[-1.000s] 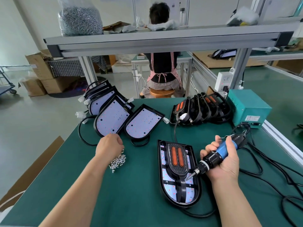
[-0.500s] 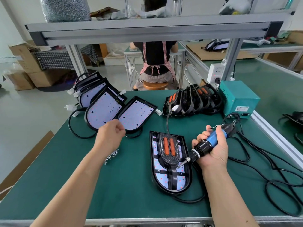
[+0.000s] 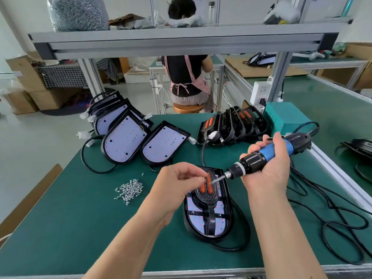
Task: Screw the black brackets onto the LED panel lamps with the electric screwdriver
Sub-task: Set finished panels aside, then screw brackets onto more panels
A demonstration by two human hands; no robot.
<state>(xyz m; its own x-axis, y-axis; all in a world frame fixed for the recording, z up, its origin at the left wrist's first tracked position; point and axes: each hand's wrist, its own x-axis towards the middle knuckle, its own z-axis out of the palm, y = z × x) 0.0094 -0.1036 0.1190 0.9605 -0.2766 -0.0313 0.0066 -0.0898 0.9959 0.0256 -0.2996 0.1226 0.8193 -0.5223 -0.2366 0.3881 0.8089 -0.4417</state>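
An LED panel lamp [image 3: 207, 219] lies flat on the green table in front of me, with a black bracket [image 3: 207, 195] with two orange strips laid on it. My right hand [image 3: 269, 170] grips the blue and black electric screwdriver [image 3: 267, 154], whose bit points left over the top of the bracket. My left hand [image 3: 177, 182] hovers over the lamp's upper left and pinches a small screw at the bit's tip. A loose pile of silver screws [image 3: 129, 189] lies on the table to the left.
Bare lamps [image 3: 141, 141] lean in a row at the back left; lamps with brackets [image 3: 231, 125] stand at the back right beside a teal power box [image 3: 285, 117]. Black cables [image 3: 332, 218] loop across the right side. A person sits behind the table under a metal shelf [image 3: 181, 41].
My left hand left the screw pile and moved right to the screwdriver's bit, pinching a screw. My right hand raised the screwdriver toward the top of the bracket.
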